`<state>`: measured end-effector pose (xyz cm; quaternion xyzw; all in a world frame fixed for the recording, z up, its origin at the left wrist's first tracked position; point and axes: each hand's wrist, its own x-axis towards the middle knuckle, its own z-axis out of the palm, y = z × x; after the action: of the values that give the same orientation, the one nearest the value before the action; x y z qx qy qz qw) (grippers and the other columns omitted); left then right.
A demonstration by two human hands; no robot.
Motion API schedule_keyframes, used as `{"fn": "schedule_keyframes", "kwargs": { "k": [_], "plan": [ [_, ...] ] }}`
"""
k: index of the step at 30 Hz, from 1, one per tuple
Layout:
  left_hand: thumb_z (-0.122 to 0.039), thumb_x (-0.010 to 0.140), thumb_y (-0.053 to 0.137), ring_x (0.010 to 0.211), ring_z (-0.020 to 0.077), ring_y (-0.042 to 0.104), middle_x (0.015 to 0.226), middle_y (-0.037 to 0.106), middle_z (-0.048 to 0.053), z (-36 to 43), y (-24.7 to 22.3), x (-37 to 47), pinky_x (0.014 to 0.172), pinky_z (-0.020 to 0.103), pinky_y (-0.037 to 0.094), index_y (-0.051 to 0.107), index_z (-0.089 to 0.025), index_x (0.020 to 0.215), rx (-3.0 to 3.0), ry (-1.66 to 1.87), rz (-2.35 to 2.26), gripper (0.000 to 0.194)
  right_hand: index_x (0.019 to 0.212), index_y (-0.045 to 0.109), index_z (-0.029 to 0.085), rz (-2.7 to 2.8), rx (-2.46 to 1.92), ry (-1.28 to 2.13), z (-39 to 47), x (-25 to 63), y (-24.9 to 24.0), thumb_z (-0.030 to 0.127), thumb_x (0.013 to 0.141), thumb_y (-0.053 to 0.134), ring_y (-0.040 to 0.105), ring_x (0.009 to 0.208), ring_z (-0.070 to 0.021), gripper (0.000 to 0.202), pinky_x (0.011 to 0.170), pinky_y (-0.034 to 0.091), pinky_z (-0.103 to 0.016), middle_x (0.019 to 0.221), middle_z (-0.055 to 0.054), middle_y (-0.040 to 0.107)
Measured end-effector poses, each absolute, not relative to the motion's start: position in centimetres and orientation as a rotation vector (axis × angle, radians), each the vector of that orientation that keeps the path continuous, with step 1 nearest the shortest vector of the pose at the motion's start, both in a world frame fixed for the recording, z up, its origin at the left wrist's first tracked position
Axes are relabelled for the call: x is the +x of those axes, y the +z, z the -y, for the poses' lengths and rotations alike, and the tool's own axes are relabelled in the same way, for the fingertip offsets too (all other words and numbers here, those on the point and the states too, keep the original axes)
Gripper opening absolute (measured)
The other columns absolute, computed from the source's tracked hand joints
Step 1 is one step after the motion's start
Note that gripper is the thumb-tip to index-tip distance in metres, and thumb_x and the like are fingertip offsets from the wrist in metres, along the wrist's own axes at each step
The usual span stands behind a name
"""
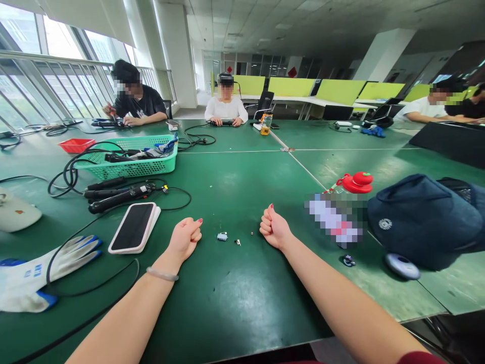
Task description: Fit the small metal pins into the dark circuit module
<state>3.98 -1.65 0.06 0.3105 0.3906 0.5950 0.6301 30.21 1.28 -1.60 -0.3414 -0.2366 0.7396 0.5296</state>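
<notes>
My left hand [185,236] rests on the green table [227,313], curled into a fist with the thumb on top; nothing shows in it. My right hand [273,227] is also a fist on the table, thumb pointing up, with nothing visible inside. Between the two fists lie a small grey-blue part [222,236], nearest my left hand, a tiny white and dark piece [238,242] and a very small brownish bit [252,233] close to my right hand. Neither hand touches these pieces.
Left: a phone [132,227], a glove [49,273], black tools [117,196] with cables and a green basket [151,166]. Right: a dark blue bag [420,222], a round case [402,266] and a red-capped bottle [358,182]. Several people sit around the table.
</notes>
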Motion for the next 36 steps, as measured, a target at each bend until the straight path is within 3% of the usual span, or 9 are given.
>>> {"fn": "schedule_keyframes", "kwargs": {
  "k": [13, 25, 36],
  "plan": [
    [-0.025, 0.062, 0.077, 0.036, 0.0014, 0.015, 0.047, 0.017, -0.011, 1.49, -0.1, 3.78, 0.035, 0.017, 0.011, 0.015, -0.019, 0.056, 0.668, 1.412, -0.924, 0.062, 0.07, 0.038, 0.021, 0.579, -0.83, 1.706, -1.08, 30.45, -1.66, 0.04, 0.088, 0.045, 0.007, 0.036, -0.0045, 0.027, 0.033, 0.011, -0.017, 0.045, 0.011, 0.012],
    [-0.023, 0.065, 0.074, 0.036, 0.0014, 0.013, 0.047, 0.018, -0.011, 1.59, -0.1, 3.48, 0.035, 0.017, 0.011, 0.015, -0.019, 0.056, 0.678, 1.425, -0.91, 0.059, 0.065, 0.034, 0.021, 0.548, -0.773, 1.733, -0.76, 30.81, -1.48, 0.054, 0.086, 0.042, 0.005, 0.038, -0.0053, 0.041, 0.034, 0.011, -0.017, 0.047, 0.01, 0.01],
    [-0.022, 0.065, 0.073, 0.036, 0.0013, 0.014, 0.047, 0.019, -0.011, 1.51, -0.09, 3.54, 0.035, 0.017, 0.011, 0.016, -0.018, 0.056, 0.683, 1.409, -0.933, 0.058, 0.059, 0.026, 0.02, 0.546, -0.744, 1.746, -0.85, 30.99, -1.55, 0.058, 0.084, 0.041, 0.005, 0.038, -0.0058, 0.048, 0.035, 0.01, -0.019, 0.047, 0.009, 0.01]
  ]
}}
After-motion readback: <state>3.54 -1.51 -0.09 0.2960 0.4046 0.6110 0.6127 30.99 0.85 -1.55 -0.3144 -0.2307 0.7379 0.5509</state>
